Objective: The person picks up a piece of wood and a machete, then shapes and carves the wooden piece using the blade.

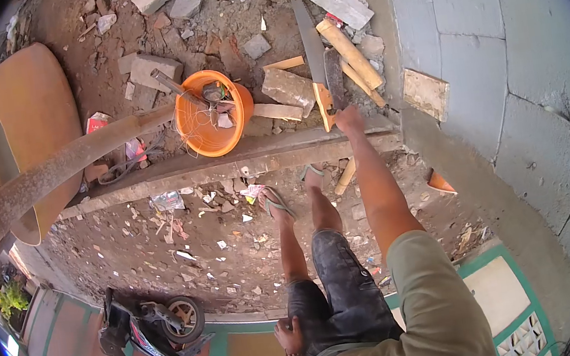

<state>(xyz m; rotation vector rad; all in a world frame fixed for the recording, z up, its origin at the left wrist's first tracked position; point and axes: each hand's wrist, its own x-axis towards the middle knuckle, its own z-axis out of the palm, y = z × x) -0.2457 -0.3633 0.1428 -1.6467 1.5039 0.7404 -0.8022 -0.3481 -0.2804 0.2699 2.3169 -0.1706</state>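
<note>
Right of centre, I see the right hand [349, 122] closed on the near end of a dark, flat metal blade [334, 76]. Just left lies a long grey handsaw [311, 46] with an orange handle; to the right, pale bamboo lengths [349, 55]. A round orange plastic bucket [215, 144] stands farther left. Nearer, the left hand [289, 335] rests, fingers bent, on dark shorts [351, 284]; from my distant post, I can't tell if it's empty.
</note>
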